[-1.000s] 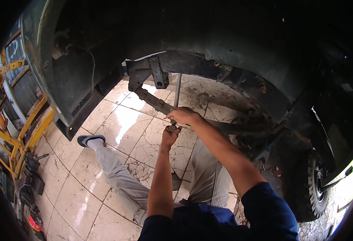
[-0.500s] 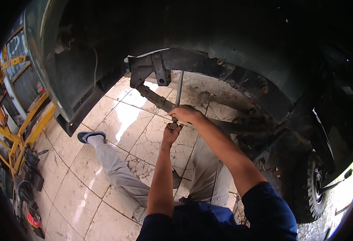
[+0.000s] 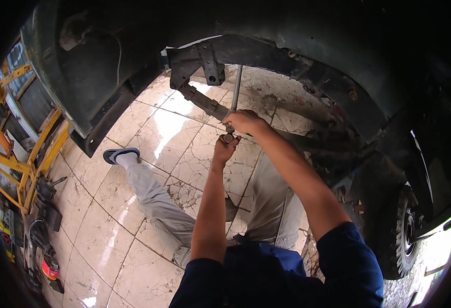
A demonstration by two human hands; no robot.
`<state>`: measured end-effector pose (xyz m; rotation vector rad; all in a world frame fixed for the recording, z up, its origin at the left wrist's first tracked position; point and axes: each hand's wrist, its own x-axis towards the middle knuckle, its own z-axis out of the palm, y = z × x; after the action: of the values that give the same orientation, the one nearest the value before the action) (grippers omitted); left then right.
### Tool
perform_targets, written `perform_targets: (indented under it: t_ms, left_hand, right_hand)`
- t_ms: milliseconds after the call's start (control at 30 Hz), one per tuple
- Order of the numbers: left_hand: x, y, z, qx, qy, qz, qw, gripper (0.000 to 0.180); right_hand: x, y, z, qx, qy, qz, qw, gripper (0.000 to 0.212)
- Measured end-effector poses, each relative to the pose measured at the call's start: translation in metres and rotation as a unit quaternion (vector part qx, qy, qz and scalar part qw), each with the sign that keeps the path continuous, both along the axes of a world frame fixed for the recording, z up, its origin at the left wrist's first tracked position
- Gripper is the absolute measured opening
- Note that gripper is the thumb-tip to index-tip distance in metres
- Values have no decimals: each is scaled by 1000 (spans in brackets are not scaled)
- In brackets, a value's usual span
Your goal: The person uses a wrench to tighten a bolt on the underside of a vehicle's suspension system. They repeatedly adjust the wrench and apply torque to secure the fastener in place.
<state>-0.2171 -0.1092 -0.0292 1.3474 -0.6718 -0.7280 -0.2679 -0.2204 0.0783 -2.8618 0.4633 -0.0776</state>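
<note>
A long grey metal bar (image 3: 238, 86) runs down from the dark vehicle frame to my two hands. My right hand (image 3: 245, 121) is closed around its lower part, beside the dark leaf spring (image 3: 205, 104). Just below, my left hand (image 3: 225, 149) grips the bar's round metal end (image 3: 228, 138) between thumb and fingers. The bar's stretch inside my right hand is hidden. Behind that hand the leaf spring slants down from the frame bracket (image 3: 211, 70); whether the hand touches it I cannot tell.
Dark body panels (image 3: 97, 66) arch over and around me. A tyre (image 3: 404, 231) stands at the lower right. Yellow metal frames (image 3: 51, 149) and piled parts (image 3: 43, 200) are at the left. Below lies a cracked tile floor (image 3: 102, 215), with my sandalled foot (image 3: 121, 155) on it.
The view has shifted, so the vehicle, bar and both hands appear higher in the picture. Both hands keep their hold on the bar and its round end.
</note>
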Motion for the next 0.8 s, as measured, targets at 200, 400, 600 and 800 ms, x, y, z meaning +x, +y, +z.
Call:
perform_targets:
  t_ms: [200,400,600,800]
  left_hand:
    - [-8,-1,5,10,-16,13,1000,26]
    - [3,-1,-5,-27,-6,3,1000,32]
    - [4,-1,-6,-4,-30,10,999,36]
    - [0,-3,-2,-4,-1,2,1000,29]
  right_hand:
    - [1,-12,-4,116,-44,93,988,27]
    - [7,0,5,135,-41,124,982,27]
    - [8,4,10,126,-21,119,985,28]
    - [5,2,7,90,17,61,994,29]
